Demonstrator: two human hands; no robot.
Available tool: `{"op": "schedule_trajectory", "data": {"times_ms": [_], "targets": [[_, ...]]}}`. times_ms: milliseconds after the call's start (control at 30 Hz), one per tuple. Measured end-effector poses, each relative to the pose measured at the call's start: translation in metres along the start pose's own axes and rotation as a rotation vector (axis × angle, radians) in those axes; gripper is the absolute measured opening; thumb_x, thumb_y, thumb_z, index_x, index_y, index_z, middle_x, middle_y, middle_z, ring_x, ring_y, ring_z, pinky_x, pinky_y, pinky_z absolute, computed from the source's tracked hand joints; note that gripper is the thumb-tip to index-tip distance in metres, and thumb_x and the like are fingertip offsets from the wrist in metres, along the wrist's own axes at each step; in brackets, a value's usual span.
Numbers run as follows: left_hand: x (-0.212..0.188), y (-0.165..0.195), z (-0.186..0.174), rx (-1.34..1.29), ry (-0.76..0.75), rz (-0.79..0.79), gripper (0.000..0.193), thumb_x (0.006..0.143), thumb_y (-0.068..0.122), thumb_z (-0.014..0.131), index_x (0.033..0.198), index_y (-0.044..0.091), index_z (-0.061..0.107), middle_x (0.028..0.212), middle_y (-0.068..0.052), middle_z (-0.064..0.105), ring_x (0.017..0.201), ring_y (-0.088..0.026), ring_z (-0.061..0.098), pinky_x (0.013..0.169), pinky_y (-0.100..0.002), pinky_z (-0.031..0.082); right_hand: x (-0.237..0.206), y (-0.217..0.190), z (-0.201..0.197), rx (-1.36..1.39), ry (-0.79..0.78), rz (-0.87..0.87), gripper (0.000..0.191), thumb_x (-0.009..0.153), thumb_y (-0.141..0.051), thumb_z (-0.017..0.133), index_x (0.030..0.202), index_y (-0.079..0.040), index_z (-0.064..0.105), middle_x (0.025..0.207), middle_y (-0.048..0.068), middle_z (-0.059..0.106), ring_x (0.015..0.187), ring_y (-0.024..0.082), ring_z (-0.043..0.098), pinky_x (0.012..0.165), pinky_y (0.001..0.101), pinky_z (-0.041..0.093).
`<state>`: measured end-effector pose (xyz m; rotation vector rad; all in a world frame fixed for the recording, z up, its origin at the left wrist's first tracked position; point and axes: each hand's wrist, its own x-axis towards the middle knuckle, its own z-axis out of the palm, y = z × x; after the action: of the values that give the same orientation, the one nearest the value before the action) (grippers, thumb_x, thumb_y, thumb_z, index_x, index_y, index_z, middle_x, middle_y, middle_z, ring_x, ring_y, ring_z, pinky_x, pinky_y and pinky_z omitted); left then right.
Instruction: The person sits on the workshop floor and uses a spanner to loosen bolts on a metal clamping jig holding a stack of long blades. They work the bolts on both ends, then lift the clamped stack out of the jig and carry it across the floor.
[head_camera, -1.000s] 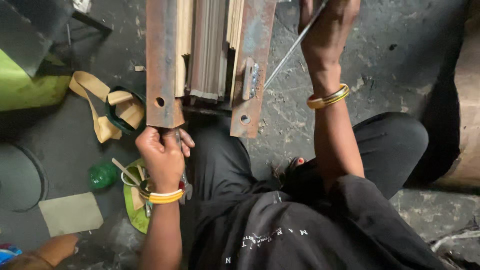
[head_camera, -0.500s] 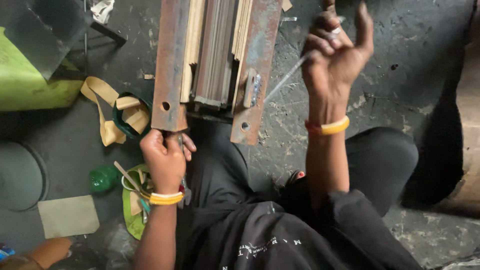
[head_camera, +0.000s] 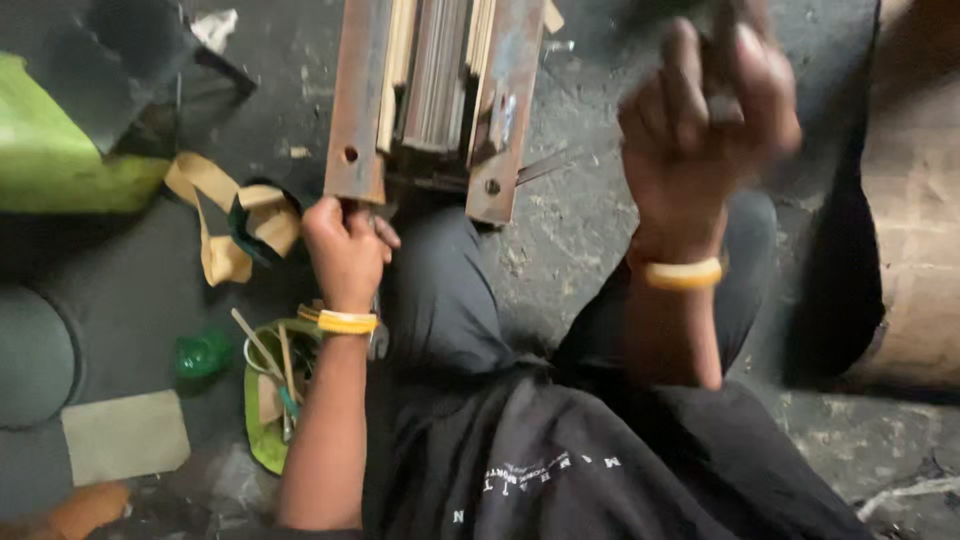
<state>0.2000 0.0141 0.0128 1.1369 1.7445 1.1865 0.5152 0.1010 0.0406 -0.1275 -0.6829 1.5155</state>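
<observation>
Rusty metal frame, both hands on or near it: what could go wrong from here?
1. The left hand sits right under the rusty metal frame at its end; if it slips, the fingers could get pinched or cut.
2. The right hand is blurred in a raised grip, and the thin rod near it could whip or jab.
3. The green bowl of tools lies by the left arm and could tip.

- The dark concrete floor (head_camera: 590, 230) carries everything.
- Left of the left hand (head_camera: 345, 250): a yellow strap (head_camera: 215, 215) and a green bag (head_camera: 60, 160).
- Below it: a green bowl with sticks (head_camera: 262, 420), a green bottle cap (head_camera: 203, 353), a grey card (head_camera: 125, 437).
</observation>
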Motion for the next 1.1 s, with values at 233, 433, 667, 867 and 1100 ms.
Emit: {"op": "schedule_trajectory", "data": {"times_ms": [233,433,667,867,1100], "targets": [[-0.001,-0.010,0.002,-0.056,-0.010,0.003,0.015,0.100,-0.004,0.048,0.093,-0.002,0.060,0.062,-0.007,0.060,0.045,-0.013,0.058,0.040,-0.028,0.043,-0.086,-0.005,0.069,-0.416,-0.805,-0.314,0.040,0.089,-0.023,0.068,0.057,-0.007,0.050,0.063,0.012,0.055,0.054,0.028,0.058,0.063,0.0421,0.051],[0.001,-0.011,0.001,-0.065,-0.031,0.026,0.017,0.103,-0.003,0.052,0.087,-0.002,0.057,0.061,-0.008,0.059,0.044,-0.012,0.058,0.040,-0.028,0.042,-0.113,-0.021,0.119,-1.233,-0.609,0.076,0.022,0.097,-0.006,0.054,0.116,0.004,0.061,0.103,0.023,0.072,0.104,0.047,0.070,0.107,0.0655,0.034],[-0.003,-0.016,0.003,-0.026,-0.039,0.046,0.020,0.104,-0.001,0.053,0.084,-0.002,0.055,0.058,-0.008,0.062,0.043,-0.013,0.058,0.041,-0.028,0.042,-0.116,-0.031,0.171,-1.358,-0.108,1.099,0.063,0.094,-0.018,0.055,0.153,-0.007,0.035,0.082,0.019,0.070,0.074,0.038,0.066,0.069,0.0433,0.053],[-0.001,-0.010,0.003,-0.060,-0.058,0.010,0.017,0.104,0.002,0.053,0.088,-0.001,0.057,0.059,-0.008,0.062,0.043,-0.011,0.056,0.040,-0.027,0.040,-0.137,-0.022,0.139,-1.550,-0.299,0.956,0.055,0.088,-0.016,0.058,0.136,0.001,0.037,0.074,0.013,0.062,0.070,0.031,0.063,0.064,0.0403,0.050],[-0.006,-0.012,0.005,-0.095,-0.061,-0.015,0.018,0.106,0.004,0.054,0.088,-0.002,0.057,0.059,-0.009,0.062,0.042,-0.011,0.054,0.040,-0.027,0.039,-0.147,-0.016,0.123,-1.411,0.197,1.066,0.025,0.103,-0.023,0.050,0.089,-0.002,0.052,0.062,0.016,0.050,0.056,0.024,0.045,0.052,0.0413,0.044]]}}
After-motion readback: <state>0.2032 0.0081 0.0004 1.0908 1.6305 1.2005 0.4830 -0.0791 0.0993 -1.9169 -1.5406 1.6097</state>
